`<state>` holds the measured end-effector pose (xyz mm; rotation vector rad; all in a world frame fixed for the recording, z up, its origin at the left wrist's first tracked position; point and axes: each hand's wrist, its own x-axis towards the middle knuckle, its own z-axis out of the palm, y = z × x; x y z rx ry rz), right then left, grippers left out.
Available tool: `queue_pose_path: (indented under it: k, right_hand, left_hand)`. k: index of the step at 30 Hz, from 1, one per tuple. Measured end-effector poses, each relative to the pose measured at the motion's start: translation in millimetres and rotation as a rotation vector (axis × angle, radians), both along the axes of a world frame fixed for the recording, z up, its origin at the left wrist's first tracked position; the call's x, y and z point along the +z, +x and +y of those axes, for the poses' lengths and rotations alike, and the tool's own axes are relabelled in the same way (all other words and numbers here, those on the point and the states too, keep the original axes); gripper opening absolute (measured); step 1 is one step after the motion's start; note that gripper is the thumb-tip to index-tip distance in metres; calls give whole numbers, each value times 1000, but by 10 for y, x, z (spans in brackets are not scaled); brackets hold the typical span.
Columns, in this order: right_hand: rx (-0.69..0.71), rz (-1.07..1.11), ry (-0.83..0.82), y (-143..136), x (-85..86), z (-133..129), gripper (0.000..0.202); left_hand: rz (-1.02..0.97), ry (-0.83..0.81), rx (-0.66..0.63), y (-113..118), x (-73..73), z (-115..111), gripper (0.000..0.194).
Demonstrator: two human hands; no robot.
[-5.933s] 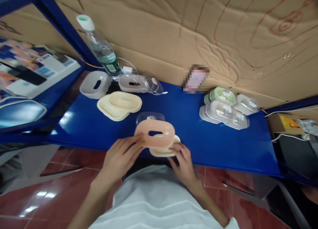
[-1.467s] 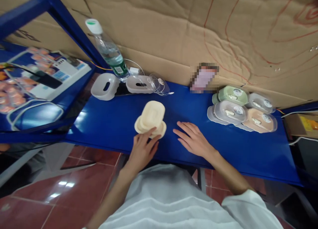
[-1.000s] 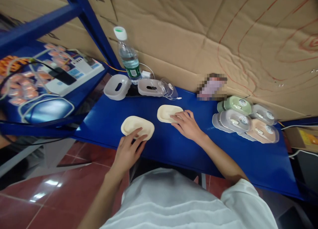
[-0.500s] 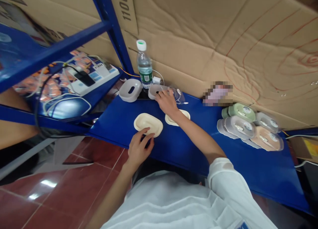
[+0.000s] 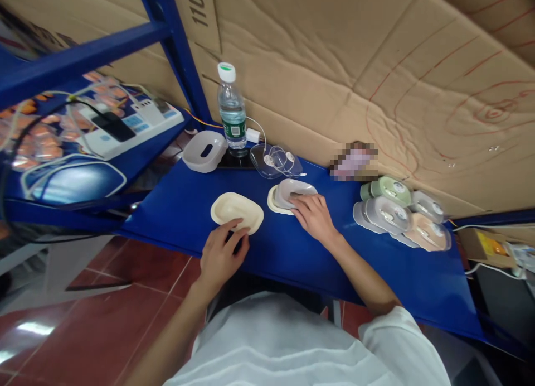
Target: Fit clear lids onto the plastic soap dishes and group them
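Observation:
On the blue table, a cream oval soap dish tray point(image 5: 234, 205) lies with its hollow facing up. The fingertips of my left hand point(image 5: 223, 252) rest on its near rim; the fingers are spread and the thumb stays apart from the tray. Further right, my right hand point(image 5: 315, 218) grips a pale grey soap dish point(image 5: 296, 188) by its near side. This grey dish sits over a second cream tray point(image 5: 278, 206), covering most of it; I cannot tell if the two are seated together. Another grey soap dish point(image 5: 204, 152) with a slot in its bottom stands at the back left.
A water bottle point(image 5: 233, 110) stands near the cardboard wall, beside clear lids point(image 5: 273, 162) and a white cable. Several finished-looking soap boxes point(image 5: 390, 214) in green, grey and peach are stacked at right. On the left shelf lie a power strip point(image 5: 137, 130) and orange packets.
My right hand has brought the grey soap dish from beside the bottle toward me, onto the right cream tray. The left hand stays at its tray. The view has shifted slightly.

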<state>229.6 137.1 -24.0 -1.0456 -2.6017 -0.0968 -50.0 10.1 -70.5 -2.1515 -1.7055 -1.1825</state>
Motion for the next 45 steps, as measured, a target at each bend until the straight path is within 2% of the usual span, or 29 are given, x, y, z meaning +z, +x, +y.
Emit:
queue_pose_path:
  k: [4, 7, 10, 14, 17, 19, 21, 24, 29, 32, 35, 37, 40, 45]
  right_hand:
    - [15, -30, -24, -114, -22, 28, 41]
    - [81, -57, -72, -166, 1, -14, 43]
    - [162, -75, -105, -116, -2, -109, 48]
    - [163, -63, -86, 85, -51, -301, 45]
    - [137, -50, -63, 320, -90, -469, 46]
    - [106, -38, -64, 496, -103, -563, 47]
    - [58, -16, -82, 657, -102, -620, 49]
    - [-15, 58, -108, 821, -90, -615, 47]
    - [-67, 164, -157, 874, -107, -529, 40]
    - [-63, 162, -188, 856, -123, -535, 44]
    - [-24, 172, -193, 846, -118, -552, 47]
    - [-3, 172, -193, 847, -107, -549, 45]
    - [-2, 154, -203, 845, -98, -526, 43]
    - [18, 137, -214, 818, -117, -564, 42]
  left_hand:
    - [-46, -9, -41, -28, 34, -33, 25]
    - [-54, -36, -30, -226, 164, 67, 23]
    - [22, -104, 102, -588, 316, 444, 30]
    - [37, -184, 254, -1059, 376, 1225, 67]
    - [3, -256, 245, -1237, 335, 1652, 79]
    - [0, -278, 216, -1257, 314, 1743, 78]
    - [-6, -274, 193, -1215, 318, 1669, 71]
    - [-32, -226, 168, -1060, 389, 1340, 51]
    - [-35, -179, -53, -541, 546, 763, 31]
    - [26, -232, -306, -210, 515, 678, 25]
    - [95, -303, -455, -14, 417, 787, 26]
    - [122, -315, -470, 42, 361, 892, 28]
    - [144, -303, -408, 60, 332, 975, 31]
    - [175, -283, -247, -47, 371, 809, 44]
